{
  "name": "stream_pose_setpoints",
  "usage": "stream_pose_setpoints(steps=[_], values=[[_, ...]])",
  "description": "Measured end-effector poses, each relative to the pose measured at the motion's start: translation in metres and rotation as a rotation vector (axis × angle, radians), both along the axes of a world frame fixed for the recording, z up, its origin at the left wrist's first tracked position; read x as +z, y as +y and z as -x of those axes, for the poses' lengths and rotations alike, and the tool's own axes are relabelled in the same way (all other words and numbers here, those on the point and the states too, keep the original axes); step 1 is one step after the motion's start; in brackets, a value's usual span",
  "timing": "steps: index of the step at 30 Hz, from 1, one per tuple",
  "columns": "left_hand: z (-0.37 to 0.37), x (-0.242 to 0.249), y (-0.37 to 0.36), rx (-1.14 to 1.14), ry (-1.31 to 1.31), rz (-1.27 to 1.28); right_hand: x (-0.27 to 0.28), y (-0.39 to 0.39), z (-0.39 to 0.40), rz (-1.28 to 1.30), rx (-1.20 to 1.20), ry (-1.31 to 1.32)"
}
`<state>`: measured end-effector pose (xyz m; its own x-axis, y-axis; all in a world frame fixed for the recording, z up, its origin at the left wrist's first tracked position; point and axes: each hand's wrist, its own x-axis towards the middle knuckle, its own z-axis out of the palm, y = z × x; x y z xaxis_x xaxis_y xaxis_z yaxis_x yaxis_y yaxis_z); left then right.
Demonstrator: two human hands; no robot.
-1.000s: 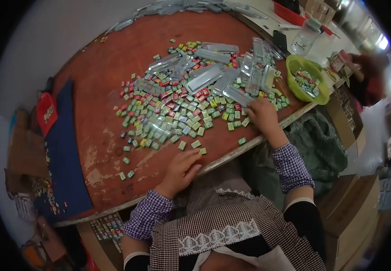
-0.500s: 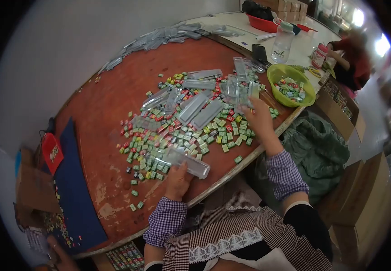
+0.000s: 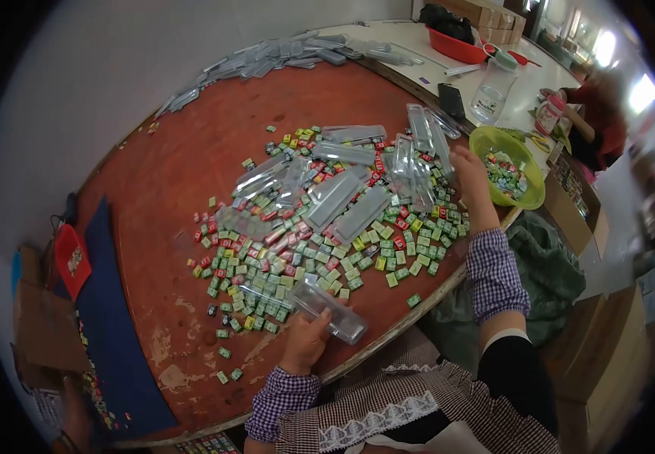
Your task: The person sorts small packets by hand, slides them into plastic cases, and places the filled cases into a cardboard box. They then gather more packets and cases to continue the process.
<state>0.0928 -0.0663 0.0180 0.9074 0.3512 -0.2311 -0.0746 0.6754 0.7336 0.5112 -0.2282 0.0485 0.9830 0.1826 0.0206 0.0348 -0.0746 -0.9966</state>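
My left hand [image 3: 306,342] grips a clear plastic tray [image 3: 346,324] near the table's front edge, thumb on top. The tray is long, narrow and tilted over the small blocks. At the right of the pile, my right hand [image 3: 472,178] has its fingers closed at the end of another clear plastic tray [image 3: 441,145]; its fingertips are partly hidden. Between the hands spreads a heap of small green, red and yellow wrapped blocks [image 3: 335,265]. Several more clear trays [image 3: 363,214] lie on the heap.
A yellow-green bowl [image 3: 532,198] holding small pieces stands right of my right hand. More trays [image 3: 267,59] are piled along the back edge. A bottle [image 3: 491,94] and phone [image 3: 451,100] are at the back right. Another person [image 3: 603,121] sits beyond. A blue mat [image 3: 127,356] is left.
My right hand has moved right, closer to the yellow-green bowl, with a tray at its fingers. My left hand keeps its tray, now turned slightly. The whole view has shifted a little.
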Motion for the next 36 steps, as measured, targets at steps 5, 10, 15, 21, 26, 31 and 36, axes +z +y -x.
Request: stream_pose_setpoints(steps=[5,10,15,21,26,31,36], values=[[0.0,0.002,-0.002,-0.047,0.007,0.023,0.061,0.057,-0.01,0.175,0.033,-0.457],[0.003,0.001,-0.001,-0.053,-0.029,0.054,-0.001,0.072,0.038,0.758,0.413,-0.714],[0.004,0.0,0.0,-0.081,0.003,0.05,-0.022,0.069,0.014,0.711,0.235,-0.858],[0.004,0.0,-0.001,-0.104,0.017,0.079,0.003,0.072,-0.026,0.68,0.05,-1.2],[0.005,0.0,0.0,-0.104,0.021,0.098,0.059,0.105,0.104,0.766,0.923,-1.281],[0.005,0.0,0.0,-0.097,0.046,0.079,0.032,0.137,0.134,0.832,1.278,-1.228],[0.006,-0.001,0.0,-0.103,0.01,0.052,0.012,0.145,0.039,1.021,0.656,-1.224]])
